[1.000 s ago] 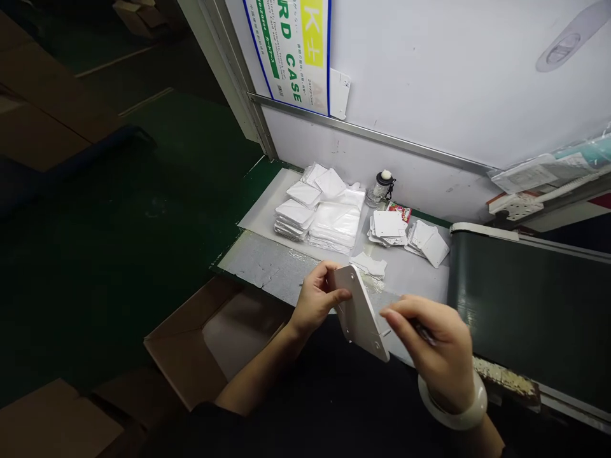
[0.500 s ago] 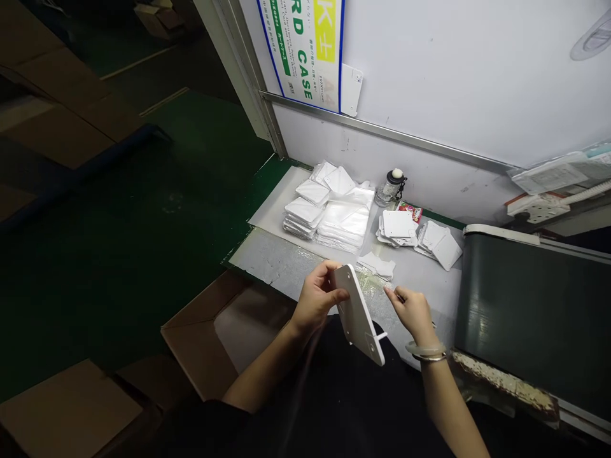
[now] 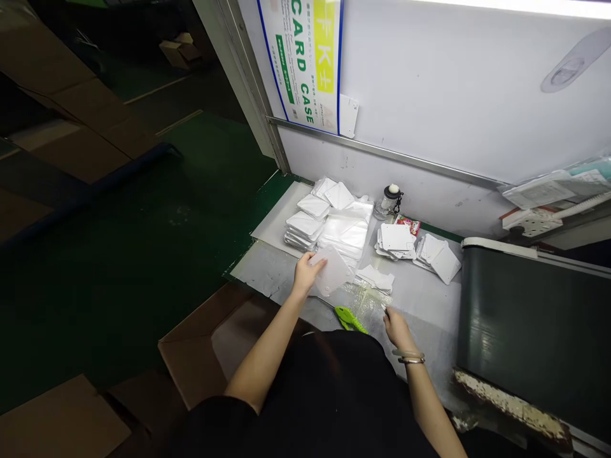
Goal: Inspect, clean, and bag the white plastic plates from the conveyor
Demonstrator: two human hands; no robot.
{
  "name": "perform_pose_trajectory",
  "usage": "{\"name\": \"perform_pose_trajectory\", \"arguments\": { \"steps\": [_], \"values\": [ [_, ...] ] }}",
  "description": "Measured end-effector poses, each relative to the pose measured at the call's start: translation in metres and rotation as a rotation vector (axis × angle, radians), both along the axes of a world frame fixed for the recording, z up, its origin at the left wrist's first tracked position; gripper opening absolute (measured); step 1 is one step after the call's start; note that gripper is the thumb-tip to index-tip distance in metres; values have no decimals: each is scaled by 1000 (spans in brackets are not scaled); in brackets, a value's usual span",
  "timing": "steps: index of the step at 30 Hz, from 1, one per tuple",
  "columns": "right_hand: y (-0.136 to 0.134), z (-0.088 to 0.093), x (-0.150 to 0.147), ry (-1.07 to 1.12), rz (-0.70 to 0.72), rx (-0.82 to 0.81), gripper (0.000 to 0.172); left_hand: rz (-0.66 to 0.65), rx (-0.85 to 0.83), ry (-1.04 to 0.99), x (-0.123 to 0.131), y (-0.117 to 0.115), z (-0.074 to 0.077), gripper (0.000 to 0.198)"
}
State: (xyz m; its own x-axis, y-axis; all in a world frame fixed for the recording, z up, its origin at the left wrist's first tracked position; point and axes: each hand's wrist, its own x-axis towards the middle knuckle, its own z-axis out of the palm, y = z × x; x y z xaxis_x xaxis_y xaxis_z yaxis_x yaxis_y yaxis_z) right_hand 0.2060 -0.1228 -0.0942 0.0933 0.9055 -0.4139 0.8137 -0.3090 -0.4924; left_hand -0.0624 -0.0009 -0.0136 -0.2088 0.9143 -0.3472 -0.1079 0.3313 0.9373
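Observation:
My left hand (image 3: 307,275) is closed on the edge of a flat white plastic plate (image 3: 333,272), pinched between thumb and fingers. The plate is tilted above the worktable, in front of a stack of clear plastic bags (image 3: 351,222). Lower right, my right hand (image 3: 397,327) is curled near the table; a small dark thing shows at its fingertips, too small to name. Between the hands lies a tool with a lime-green handle (image 3: 350,318) and a thin shaft. Small white cut pieces (image 3: 376,278) rest beyond my right hand.
Stacked white plates (image 3: 304,228) stand left of the bags, and more plates (image 3: 397,240) to the right. A glass bottle (image 3: 389,202) is by the wall. At right is a dark conveyor belt (image 3: 534,318); an open cardboard box (image 3: 200,343) sits below the table's left edge.
My left hand has moved the plate away from me and turned its flat face up. My right hand has dropped lower and slightly left. The green-handled tool now shows.

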Motion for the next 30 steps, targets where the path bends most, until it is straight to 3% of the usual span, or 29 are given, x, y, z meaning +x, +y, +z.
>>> {"name": "perform_pose_trajectory", "arguments": {
  "steps": [3, 6, 11, 14, 18, 21, 26, 30],
  "values": [
    [-1, -3, 6, 66, -13, 20, 33, 99, -152, 45, -16, 6, -50, 32],
    [-7, -9, 15, 92, -70, 4, 45, 151, -331, 67, -33, -9, -92, 22],
    [-20, -25, 29, 44, -206, -58, 50, 175, -480, 103, -52, -15, -130, 30],
    [-22, -36, 35, -8, -296, -79, 46, 172, -508, 106, -55, 1, -142, 31],
    [-22, -52, 46, -13, -378, -47, 29, 171, -518, 101, -50, 17, -156, 33],
    [-23, -62, 55, 9, -437, -30, 36, 170, -520, 103, -43, 19, -162, 34],
    [-28, -75, 66, 102, -536, -8, 37, 130, -535, 142, -35, 19, -165, 32],
    [-32, -84, 65, 278, -604, 2, 42, 56, -494, 239, -23, 20, -158, 31]
  ]
}}
